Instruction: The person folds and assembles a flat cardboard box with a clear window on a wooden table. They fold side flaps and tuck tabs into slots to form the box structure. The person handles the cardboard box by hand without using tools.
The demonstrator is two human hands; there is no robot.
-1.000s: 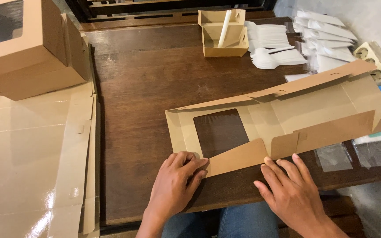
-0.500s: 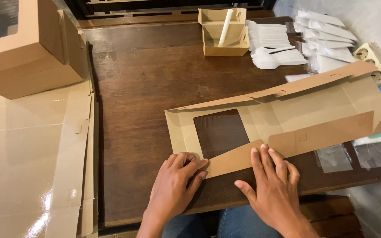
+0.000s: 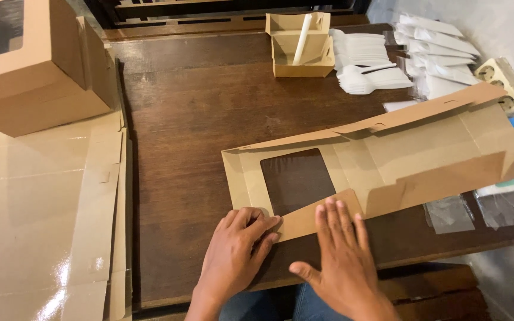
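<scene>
Seen from the head camera, the left hand (image 3: 236, 252) and right hand (image 3: 340, 255), fingers spread flat, press the near flap of an unfolded windowed cardboard box (image 3: 382, 157) lying on the dark wooden surface (image 3: 197, 113). One flap creased; remaining sides unfolded. A finished box (image 3: 28, 65) stands left.

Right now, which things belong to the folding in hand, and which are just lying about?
In hand:
left hand
right hand
windowed cardboard box blank

Lying about:
assembled windowed box
flat cardboard stack
small open box
white plastic forks
wrapped packets
</scene>
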